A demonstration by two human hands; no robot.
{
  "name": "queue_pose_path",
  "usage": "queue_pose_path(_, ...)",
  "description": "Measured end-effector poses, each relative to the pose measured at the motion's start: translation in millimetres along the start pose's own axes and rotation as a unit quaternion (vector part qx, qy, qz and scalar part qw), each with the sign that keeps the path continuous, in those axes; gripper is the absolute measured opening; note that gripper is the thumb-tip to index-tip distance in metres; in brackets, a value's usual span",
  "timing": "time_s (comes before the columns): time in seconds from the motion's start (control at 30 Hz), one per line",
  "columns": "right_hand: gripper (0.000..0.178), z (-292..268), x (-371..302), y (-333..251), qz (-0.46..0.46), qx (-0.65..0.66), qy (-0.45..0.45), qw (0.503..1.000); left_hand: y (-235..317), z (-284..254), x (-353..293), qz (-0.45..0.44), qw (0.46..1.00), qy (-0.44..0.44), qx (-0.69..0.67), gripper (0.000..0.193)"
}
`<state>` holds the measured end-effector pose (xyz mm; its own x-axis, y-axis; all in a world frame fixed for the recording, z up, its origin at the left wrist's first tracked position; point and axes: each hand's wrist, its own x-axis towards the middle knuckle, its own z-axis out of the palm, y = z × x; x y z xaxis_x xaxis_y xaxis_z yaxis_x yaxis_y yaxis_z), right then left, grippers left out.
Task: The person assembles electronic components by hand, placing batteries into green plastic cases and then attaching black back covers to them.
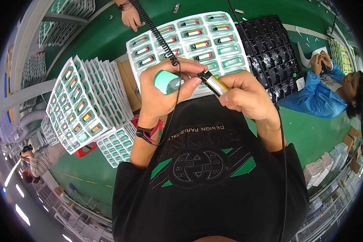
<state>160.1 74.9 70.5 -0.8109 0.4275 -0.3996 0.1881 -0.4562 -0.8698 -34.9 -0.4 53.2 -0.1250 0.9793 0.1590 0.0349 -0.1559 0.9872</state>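
My left hand [150,86] curls around a roll of pale green tape [163,82]. Its thumb and fingertips also meet at the dark end of a small battery pack [215,84]. That pack is black and yellow with a white label, and my right hand [249,97] grips its other end, fingers closed. Both hands are in front of my chest, over the near edge of a white moulded tray [132,50]. Several small batteries [200,45] with red ends lie in the tray's pockets; some right-hand pockets show only green.
Leaning stacked trays [74,103] stand at the left, with another tray [116,147] below. Black trays [268,52] lie to the right. A coiled cable [155,30] hangs across the view. Another person's hand [130,17] is across the green bench; a blue-sleeved person [322,94] works at right.
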Motion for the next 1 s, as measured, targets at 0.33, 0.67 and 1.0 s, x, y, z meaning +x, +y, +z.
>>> queue_pose_path(0.33,0.019,-23.8,7.7,11.1,-0.010,-0.090,-0.115,0.989,3.2,-0.4,-3.5,-0.133,0.989,-0.064,-0.005,0.016)
queue_pose_path(0.67,0.024,-10.3,10.7,40.2,-0.201,0.064,0.144,0.967,-18.1,9.0,-10.6,-0.068,0.984,0.127,0.102,0.019)
queue_pose_path(1.0,0.020,-11.6,24.8,65.0,-0.146,0.239,0.219,0.935,-35.5,22.7,-8.5,-0.038,0.976,0.087,0.197,0.019)
